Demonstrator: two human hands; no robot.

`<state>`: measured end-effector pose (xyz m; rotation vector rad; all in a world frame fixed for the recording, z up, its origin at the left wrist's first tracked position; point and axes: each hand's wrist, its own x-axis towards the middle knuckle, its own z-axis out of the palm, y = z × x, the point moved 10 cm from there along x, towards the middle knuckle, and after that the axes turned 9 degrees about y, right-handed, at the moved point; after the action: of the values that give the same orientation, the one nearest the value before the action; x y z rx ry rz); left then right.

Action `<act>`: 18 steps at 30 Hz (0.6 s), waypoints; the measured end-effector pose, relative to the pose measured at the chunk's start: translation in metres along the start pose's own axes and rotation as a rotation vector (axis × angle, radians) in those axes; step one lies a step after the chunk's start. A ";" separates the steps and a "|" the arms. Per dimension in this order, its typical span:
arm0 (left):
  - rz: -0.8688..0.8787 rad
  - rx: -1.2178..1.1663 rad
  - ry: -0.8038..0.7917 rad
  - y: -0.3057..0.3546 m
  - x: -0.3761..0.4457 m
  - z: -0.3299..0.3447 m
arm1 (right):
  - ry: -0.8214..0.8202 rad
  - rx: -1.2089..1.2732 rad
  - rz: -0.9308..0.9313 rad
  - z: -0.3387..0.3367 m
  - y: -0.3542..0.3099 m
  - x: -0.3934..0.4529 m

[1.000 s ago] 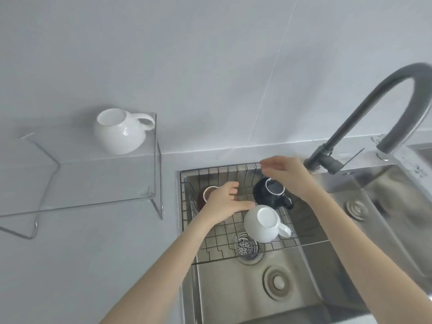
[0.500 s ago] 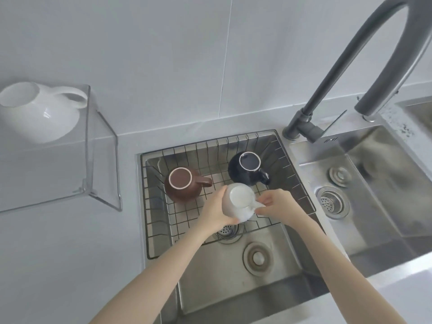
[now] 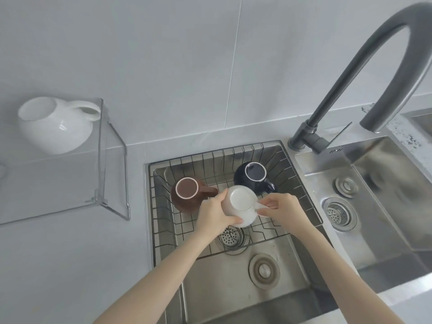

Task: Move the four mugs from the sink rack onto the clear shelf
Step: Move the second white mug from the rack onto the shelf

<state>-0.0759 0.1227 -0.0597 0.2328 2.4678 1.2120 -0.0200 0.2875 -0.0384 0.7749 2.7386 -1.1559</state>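
A white mug is held just above the wire sink rack. My left hand wraps its body from the left, and my right hand pinches its handle from the right. Behind it in the rack stand a brown mug on the left and a dark blue mug on the right. Another white mug lies on the clear shelf at the far left, handle pointing right.
A tall grey faucet arches over the right side of the rack. The steel sink lies below the rack, with a second basin to the right. Grey countertop stretches below the shelf.
Both hands have come down onto the white mug in the rack and taken hold of it, lifting it slightly. The view has swung to the right and down.
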 end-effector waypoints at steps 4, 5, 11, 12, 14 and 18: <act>0.043 0.010 0.069 0.019 -0.001 -0.053 | 0.024 0.034 -0.092 -0.013 -0.055 0.001; 0.066 0.003 0.100 0.027 -0.002 -0.073 | 0.029 0.045 -0.128 -0.016 -0.076 0.000; 0.155 -0.049 0.296 0.062 -0.017 -0.203 | 0.064 0.119 -0.341 -0.028 -0.207 -0.010; 0.168 -0.063 0.321 0.063 -0.020 -0.223 | 0.072 0.121 -0.377 -0.028 -0.228 -0.013; 0.183 -0.081 0.360 0.061 -0.026 -0.262 | 0.087 0.104 -0.441 -0.026 -0.268 -0.021; 0.185 -0.111 0.376 0.049 -0.045 -0.322 | 0.038 0.104 -0.517 -0.001 -0.328 -0.040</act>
<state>-0.1661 -0.0951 0.1694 0.2237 2.7299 1.5915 -0.1413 0.0781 0.1862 0.0814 3.0256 -1.3799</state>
